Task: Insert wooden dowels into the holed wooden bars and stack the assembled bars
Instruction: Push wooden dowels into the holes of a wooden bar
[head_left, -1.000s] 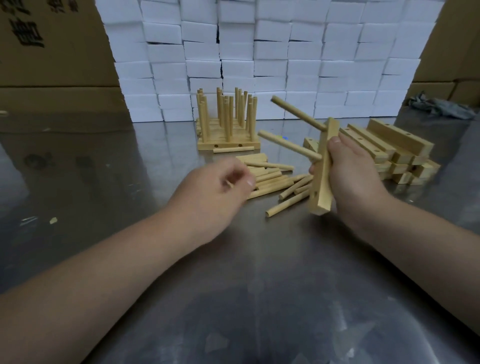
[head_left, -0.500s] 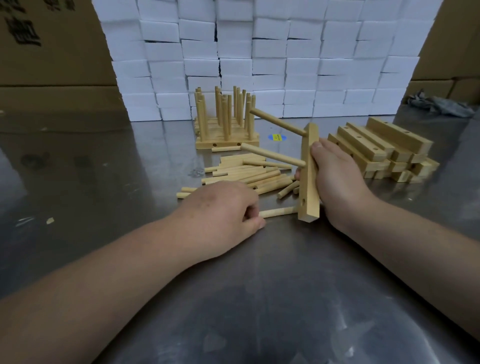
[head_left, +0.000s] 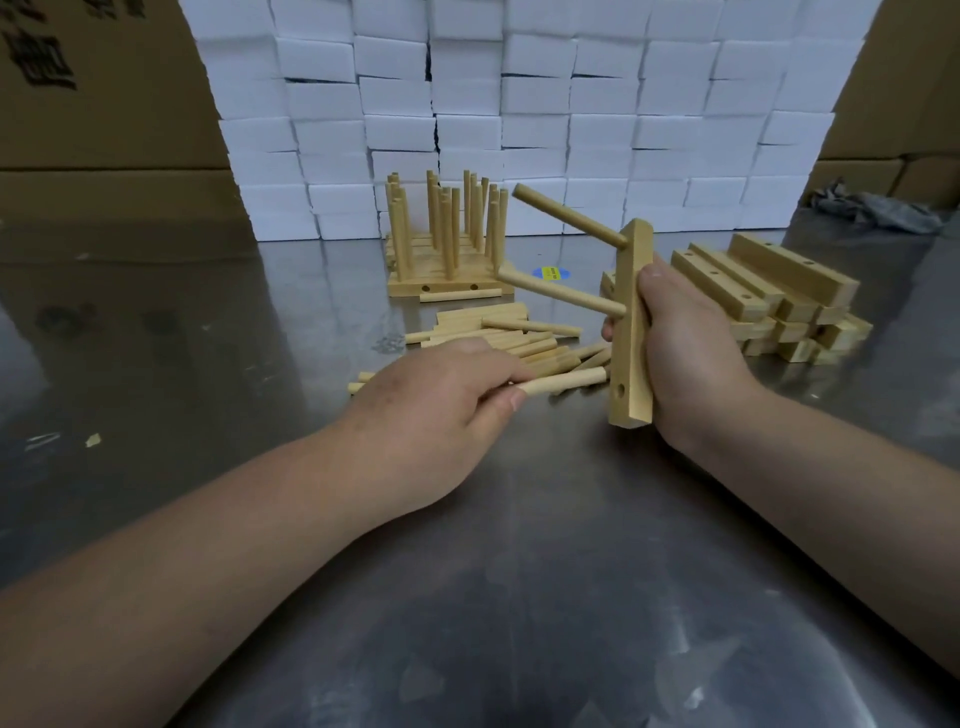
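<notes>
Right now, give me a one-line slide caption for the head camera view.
Right hand holds a bar upright with two dowels fitted; left hand aims a third dowel at its empty hole.

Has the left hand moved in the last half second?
Yes. Against the loose dowel pile, the left hand rose slightly, pinching one dowel aimed at the bar.
</notes>
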